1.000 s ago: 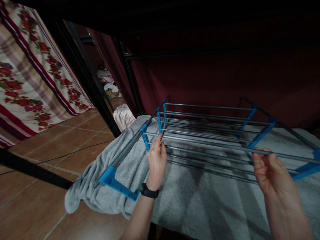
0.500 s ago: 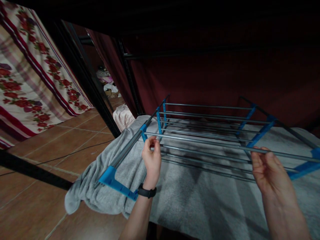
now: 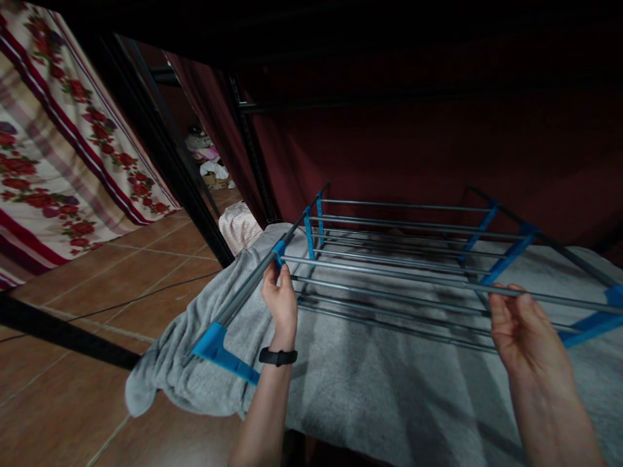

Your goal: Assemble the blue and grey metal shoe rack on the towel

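A rack of grey metal tubes (image 3: pixel 389 267) and blue plastic brackets lies on a grey blanket (image 3: pixel 350 402); it looks like a shoe rack. My left hand (image 3: pixel 281 301), with a black band on its wrist, is closed around a blue bracket (image 3: pixel 279 250) where a long tube meets the side frame. Its fingertips are partly hidden behind the bracket. Near the other end of that tube, my right hand (image 3: pixel 528 331) pinches it between thumb and fingers. A blue corner piece (image 3: pixel 224 353) sits at the near end of the left side frame.
Black metal posts (image 3: pixel 170 155) and a dark overhead frame surround the blanket-covered surface. Behind hangs a dark red curtain (image 3: pixel 389 149). To the left are a floral cloth (image 3: pixel 73 143), a tiled floor (image 3: pixel 160 266) with a thin cable, and a pile of cloths (image 3: pixel 214 170).
My left hand has shifted left and slightly forward along the tube, to the blue bracket at its end. My right hand and the rack have stayed almost in place.
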A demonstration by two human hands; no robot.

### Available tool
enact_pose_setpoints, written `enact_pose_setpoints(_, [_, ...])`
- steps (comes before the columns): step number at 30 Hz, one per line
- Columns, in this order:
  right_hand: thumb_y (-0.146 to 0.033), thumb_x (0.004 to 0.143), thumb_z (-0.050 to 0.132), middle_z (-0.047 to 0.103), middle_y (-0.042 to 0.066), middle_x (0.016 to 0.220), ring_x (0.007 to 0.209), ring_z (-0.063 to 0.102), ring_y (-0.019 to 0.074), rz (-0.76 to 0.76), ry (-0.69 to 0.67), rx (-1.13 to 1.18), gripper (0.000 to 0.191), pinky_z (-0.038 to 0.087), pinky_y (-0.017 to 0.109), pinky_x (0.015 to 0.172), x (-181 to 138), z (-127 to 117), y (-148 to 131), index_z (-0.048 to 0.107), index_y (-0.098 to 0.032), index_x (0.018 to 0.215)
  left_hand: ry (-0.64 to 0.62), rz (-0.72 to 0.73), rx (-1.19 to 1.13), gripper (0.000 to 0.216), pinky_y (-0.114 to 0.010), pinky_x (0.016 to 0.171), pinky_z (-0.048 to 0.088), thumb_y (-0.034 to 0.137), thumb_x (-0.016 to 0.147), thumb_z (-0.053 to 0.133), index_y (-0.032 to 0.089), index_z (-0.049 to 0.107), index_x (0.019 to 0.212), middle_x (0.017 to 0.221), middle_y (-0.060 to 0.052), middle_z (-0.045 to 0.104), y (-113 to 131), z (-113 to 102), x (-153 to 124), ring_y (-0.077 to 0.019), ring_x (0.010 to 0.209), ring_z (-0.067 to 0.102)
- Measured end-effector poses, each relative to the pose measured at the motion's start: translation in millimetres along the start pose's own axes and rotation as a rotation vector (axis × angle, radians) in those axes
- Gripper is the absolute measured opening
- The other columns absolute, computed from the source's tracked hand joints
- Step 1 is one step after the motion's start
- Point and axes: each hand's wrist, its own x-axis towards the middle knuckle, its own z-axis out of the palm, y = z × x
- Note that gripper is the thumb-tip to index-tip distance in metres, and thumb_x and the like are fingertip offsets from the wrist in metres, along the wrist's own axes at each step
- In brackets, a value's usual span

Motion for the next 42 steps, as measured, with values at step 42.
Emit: enact_pose_setpoints(42, [-0.013, 0.077, 0.075, 0.076, 0.002, 0.095, 0.08, 0.072, 0.01, -0.04, 0.222, 0.125, 0.013, 0.06, 0.022, 0.081, 24, -33, -37, 0.066, -0.021, 0.082, 0.023, 0.099, -0.035, 0.036, -0.047, 0.103, 0.048, 0.026, 0.076, 0.067, 0.014, 0.07, 0.11, 0.108, -0.006, 0.073, 10, 11, 18, -0.0289, 0.108, 0.067])
